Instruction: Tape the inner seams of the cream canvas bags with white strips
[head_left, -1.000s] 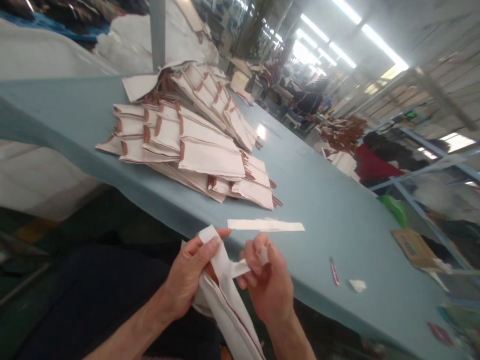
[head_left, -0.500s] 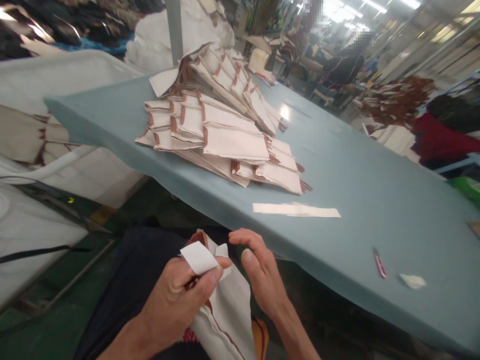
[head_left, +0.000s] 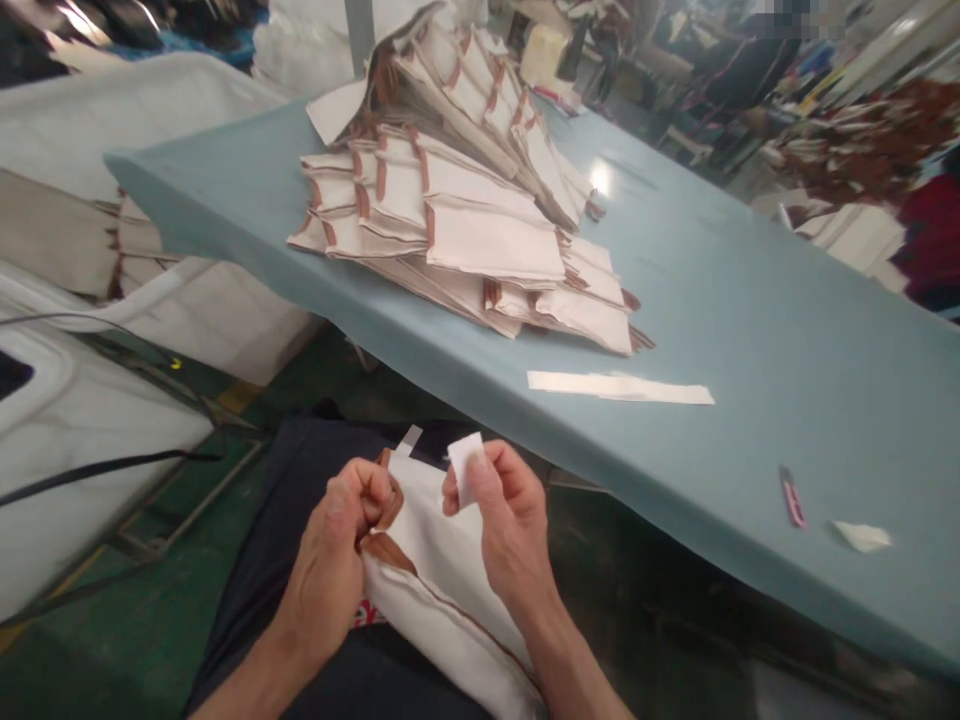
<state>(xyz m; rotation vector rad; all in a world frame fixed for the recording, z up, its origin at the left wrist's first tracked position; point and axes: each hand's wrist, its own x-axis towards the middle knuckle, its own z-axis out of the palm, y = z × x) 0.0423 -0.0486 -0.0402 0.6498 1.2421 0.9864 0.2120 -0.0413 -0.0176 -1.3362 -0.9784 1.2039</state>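
Observation:
Across my lap lies a white fabric piece with brown edging, its upper end bunched at my left hand. My left hand is closed on that brown-edged end. Held above the cloth, my right hand pinches a small white paper slip between thumb and fingers. A narrow whitish tab sticks up from the top of the fabric piece.
A blue-green table carries stacked white fabric pieces with brown edges. Nearer its front edge are a pale strip, a pink-handled cutter and a crumpled scrap. White bins stand to the left.
The white slip has passed from my left hand to my right, which has closed on it. My left hand now grips the brown-edged fabric end. The view has tilted down slightly.

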